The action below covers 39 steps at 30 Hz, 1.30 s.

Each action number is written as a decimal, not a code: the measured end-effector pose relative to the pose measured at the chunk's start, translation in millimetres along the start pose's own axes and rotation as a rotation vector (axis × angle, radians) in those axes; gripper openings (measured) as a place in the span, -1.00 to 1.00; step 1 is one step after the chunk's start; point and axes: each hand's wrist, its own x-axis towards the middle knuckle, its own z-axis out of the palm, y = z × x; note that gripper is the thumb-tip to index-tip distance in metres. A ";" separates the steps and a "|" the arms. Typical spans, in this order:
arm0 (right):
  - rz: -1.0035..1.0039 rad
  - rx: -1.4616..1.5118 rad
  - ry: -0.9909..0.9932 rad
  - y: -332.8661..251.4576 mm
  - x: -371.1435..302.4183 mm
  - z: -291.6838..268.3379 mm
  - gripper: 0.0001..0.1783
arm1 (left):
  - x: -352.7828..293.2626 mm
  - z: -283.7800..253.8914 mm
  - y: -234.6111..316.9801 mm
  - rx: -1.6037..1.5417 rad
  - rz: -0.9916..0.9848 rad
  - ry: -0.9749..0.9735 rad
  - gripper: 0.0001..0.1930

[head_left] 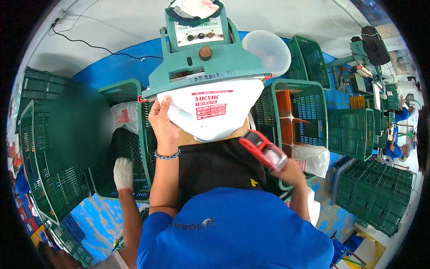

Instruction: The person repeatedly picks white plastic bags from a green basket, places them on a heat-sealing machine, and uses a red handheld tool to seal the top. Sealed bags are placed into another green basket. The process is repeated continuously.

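A white plastic bag with red print hangs from the jaw of a green sealing machine. Its lower part bulges toward me over a wooden board. My left hand pinches the bag's upper left edge just below the jaw, thumb up. Off to the bag's lower right, my right hand is closed around a red-and-black hand-held tool with a pale end. The tool is blurred, so its exact kind does not show. It points up and left, apart from the bag.
On the left, a co-worker's white-gloved hand reaches to a green crate with a white bag in it. Another crate, on my right, has orange dividers and a filled bag. A white tub stands behind.
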 end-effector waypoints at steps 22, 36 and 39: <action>-0.073 -0.194 0.958 8.9 359.3 -90.1 -0.20 | -14.5 -7.2 18.4 0.000 -0.195 -0.086 -0.81; -0.339 1.099 0.222 -72.0 155.2 119.9 -0.08 | -52.5 -63.4 -38.5 0.676 0.071 -0.519 -0.15; -0.392 1.108 0.250 -68.9 157.8 116.2 -0.09 | -60.3 -63.2 -52.3 0.821 0.063 -0.417 -0.16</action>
